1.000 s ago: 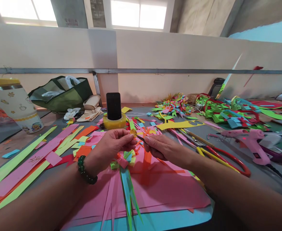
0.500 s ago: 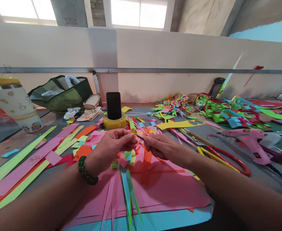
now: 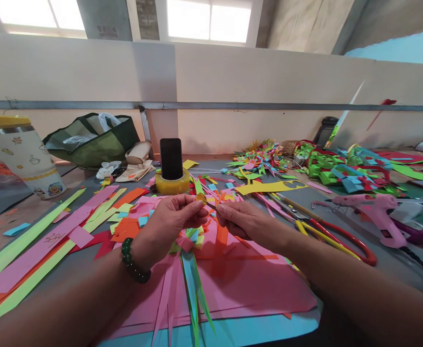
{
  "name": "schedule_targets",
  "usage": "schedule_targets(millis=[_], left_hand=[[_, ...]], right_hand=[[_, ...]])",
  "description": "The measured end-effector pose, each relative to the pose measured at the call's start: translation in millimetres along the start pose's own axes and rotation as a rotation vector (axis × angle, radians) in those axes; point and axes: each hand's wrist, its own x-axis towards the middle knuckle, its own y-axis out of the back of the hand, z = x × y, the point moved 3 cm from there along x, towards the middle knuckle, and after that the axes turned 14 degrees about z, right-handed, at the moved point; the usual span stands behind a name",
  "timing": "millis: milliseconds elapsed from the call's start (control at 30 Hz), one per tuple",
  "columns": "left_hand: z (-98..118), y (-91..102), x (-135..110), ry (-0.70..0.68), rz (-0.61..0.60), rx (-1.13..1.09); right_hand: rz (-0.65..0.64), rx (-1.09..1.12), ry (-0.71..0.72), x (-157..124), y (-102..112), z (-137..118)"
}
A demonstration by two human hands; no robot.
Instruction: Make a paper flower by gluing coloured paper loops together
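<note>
My left hand (image 3: 173, 219) pinches a small yellow paper piece (image 3: 200, 197) between thumb and fingers. My right hand (image 3: 242, 219) is closed round a thin dark stick (image 3: 211, 206) whose tip meets that paper piece. Below both hands lies a woven paper ornament (image 3: 190, 238) with long green, blue and pink points trailing toward me over a large pink sheet (image 3: 255, 284). A green bead bracelet (image 3: 134, 262) sits on my left wrist.
A phone (image 3: 171, 158) stands in a yellow tape roll (image 3: 171, 183). Red-handled scissors (image 3: 337, 236) and a pink glue gun (image 3: 374, 212) lie right. Coloured paper strips (image 3: 45, 241) spread left, a patterned jar (image 3: 27, 156) and green bag (image 3: 92, 140) behind. Finished paper ornaments (image 3: 262, 161) pile at back.
Both hands stay in place with only slight finger shifts at the yellow piece. My left wrist has moved a little to the right.
</note>
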Motion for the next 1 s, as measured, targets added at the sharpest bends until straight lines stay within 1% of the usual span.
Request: schedule_targets(millis=[267,667,833,1000], left_hand=[[-0.4,0.7,-1.0,-0.006,0.0,0.007],[0.1,-0.5,-1.9,-0.011,-0.004,0.01],[0.4,0.1,-1.5,-0.026,-0.014,0.023],[2.3,-0.9,-1.8,-0.013,0.01,0.037]], right_hand=[[0.003,-0.007,0.008,-0.2,-0.7,0.0],[0.023,-0.085,0.004,0.3,1.8,0.0],[0.018,-0.063,-0.016,1.2,1.8,2.5],[0.008,-0.03,-0.038,1.9,1.9,3.1]])
